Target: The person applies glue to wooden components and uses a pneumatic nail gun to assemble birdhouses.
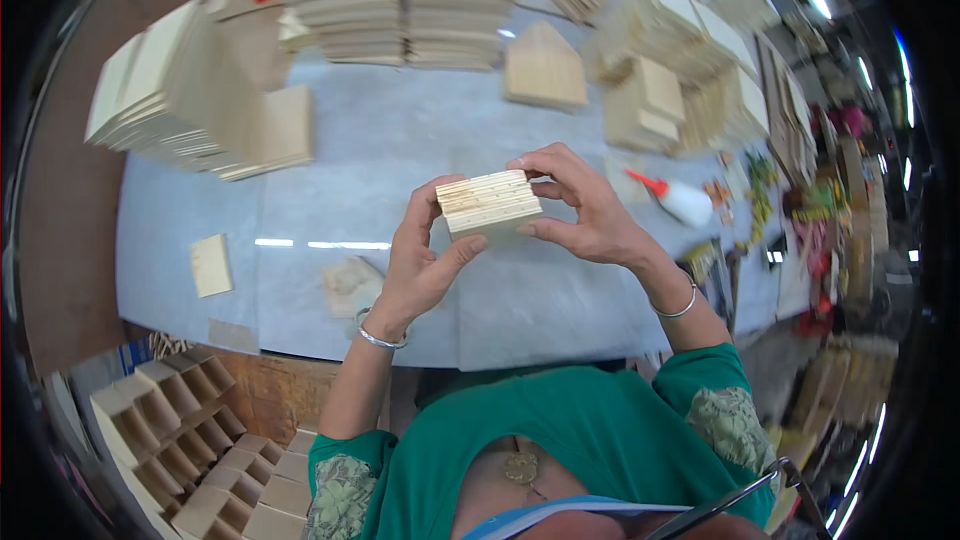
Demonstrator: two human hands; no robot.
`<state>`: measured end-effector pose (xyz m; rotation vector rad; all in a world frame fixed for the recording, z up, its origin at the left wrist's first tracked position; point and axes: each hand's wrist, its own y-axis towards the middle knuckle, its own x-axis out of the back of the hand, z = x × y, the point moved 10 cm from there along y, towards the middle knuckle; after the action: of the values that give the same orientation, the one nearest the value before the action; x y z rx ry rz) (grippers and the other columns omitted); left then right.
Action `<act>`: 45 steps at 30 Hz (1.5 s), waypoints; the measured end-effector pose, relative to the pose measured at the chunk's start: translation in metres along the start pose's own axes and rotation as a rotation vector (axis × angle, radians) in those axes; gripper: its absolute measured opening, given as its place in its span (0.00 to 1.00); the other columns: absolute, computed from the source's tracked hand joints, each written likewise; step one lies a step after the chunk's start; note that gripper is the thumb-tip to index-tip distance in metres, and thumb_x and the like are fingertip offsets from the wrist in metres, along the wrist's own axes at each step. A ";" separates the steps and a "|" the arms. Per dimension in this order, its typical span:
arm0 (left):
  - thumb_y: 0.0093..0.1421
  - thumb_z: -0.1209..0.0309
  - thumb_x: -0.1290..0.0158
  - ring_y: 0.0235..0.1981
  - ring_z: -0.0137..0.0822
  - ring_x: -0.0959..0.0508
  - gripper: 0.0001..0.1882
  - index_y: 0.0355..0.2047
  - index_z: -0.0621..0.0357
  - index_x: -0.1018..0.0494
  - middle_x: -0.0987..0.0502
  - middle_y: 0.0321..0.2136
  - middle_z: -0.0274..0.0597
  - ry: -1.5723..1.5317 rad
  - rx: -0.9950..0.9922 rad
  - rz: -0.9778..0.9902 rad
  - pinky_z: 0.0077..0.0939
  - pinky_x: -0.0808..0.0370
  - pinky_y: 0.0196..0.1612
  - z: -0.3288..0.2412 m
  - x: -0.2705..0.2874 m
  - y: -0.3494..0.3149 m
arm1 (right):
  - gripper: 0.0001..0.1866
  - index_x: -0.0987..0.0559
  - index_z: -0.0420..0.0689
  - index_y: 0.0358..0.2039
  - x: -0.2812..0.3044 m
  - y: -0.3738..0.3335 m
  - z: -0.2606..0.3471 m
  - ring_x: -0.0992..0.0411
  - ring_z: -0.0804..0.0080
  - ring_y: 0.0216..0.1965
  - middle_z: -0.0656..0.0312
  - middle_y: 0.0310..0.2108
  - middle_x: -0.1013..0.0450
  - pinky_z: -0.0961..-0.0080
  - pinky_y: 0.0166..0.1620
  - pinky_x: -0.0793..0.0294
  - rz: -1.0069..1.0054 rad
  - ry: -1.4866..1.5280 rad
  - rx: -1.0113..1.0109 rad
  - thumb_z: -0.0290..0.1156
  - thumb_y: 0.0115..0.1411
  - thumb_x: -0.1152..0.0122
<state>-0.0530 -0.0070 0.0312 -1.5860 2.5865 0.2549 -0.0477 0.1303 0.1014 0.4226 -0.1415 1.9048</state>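
A small stack of thin pale wooden boards [490,202] is held above the table, its layered edges facing up. My left hand [425,258] is closed on the stack's left end, thumb along the near side. My right hand [578,208] grips the right end, with fingers at the far corner and the thumb near the front edge. Below and left of my left hand lies a pale crumpled-looking piece [352,285], too blurred to name. A single thin wooden board [210,265] rests flat farther left.
Tall board stacks [455,5] stand along the back, with more board stacks [160,90] at left and wooden blocks [645,105] at right. A pentagon-shaped wooden piece [545,68] and a white squeeze bottle [688,203] with red nozzle sit on the table [380,125]. Open wooden boxes [190,410] fill the lower left.
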 end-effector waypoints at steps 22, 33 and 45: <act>0.56 0.61 0.40 0.59 0.38 0.38 0.46 0.64 0.60 0.57 0.42 0.57 0.46 0.025 0.051 0.062 0.33 0.40 0.61 0.076 -0.117 -0.036 | 0.49 0.61 0.36 0.66 0.001 -0.147 -0.062 0.54 0.49 0.67 0.41 0.66 0.55 0.60 0.66 0.51 -0.321 0.018 -0.045 0.48 0.59 0.42; 0.57 0.63 0.41 0.55 0.36 0.34 0.40 0.62 0.61 0.51 0.39 0.54 0.44 0.125 0.082 0.062 0.30 0.34 0.56 0.082 -0.117 -0.034 | 0.45 0.51 0.35 0.65 0.018 -0.170 -0.079 0.50 0.51 0.66 0.42 0.64 0.49 0.63 0.65 0.51 -0.282 0.044 -0.128 0.49 0.59 0.42; 0.56 0.66 0.39 0.54 0.34 0.32 0.38 0.61 0.59 0.48 0.34 0.52 0.41 0.031 0.122 0.082 0.29 0.34 0.56 0.088 -0.115 -0.034 | 0.30 0.29 0.37 0.51 0.256 -0.214 -0.169 0.30 0.56 0.49 0.49 0.48 0.29 0.67 0.52 0.32 -0.496 -0.666 -0.543 0.45 0.55 0.37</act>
<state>0.0290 0.0951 -0.0390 -1.4578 2.6379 0.0777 0.0330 0.4852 0.0134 0.6308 -0.8851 1.1194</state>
